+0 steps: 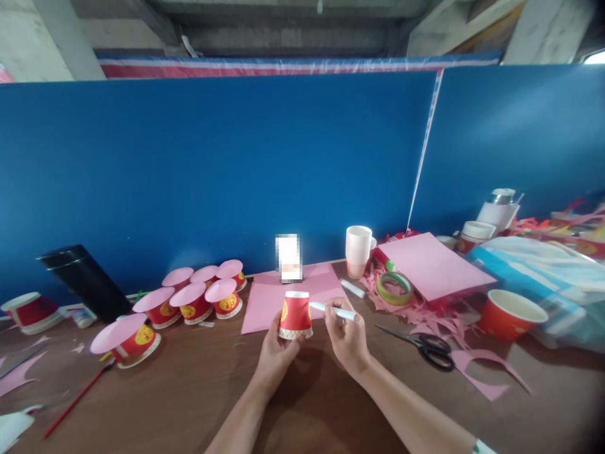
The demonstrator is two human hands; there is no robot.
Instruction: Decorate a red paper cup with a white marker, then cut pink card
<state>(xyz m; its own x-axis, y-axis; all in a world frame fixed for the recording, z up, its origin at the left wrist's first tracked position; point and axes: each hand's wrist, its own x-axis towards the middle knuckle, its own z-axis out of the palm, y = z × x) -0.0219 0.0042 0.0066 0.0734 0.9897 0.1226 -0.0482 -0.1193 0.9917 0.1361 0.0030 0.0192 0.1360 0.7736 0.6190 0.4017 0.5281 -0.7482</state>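
In the middle of the head view, my left hand (278, 350) grips a red paper cup (297, 315) near its rim, the cup turned upside down with its white base upward. Yellow round prints show on the cup's sides. My right hand (347, 334) is closed round a white marker (343, 312), whose tip points left and meets or nearly meets the cup's right side. Behind the cup lies a sheet of pink paper (265, 306). A white marker cap (352, 288) rests on the table beyond my right hand.
Several upturned red cups topped with pink paper discs (189, 294) stand at left, near a black flask (87, 280) and a red brush (75, 400). Rightward are stacked cups (358, 249), green tape (394, 288), black scissors (432, 350), pink scraps (484, 378) and an orange-red cup (510, 315).
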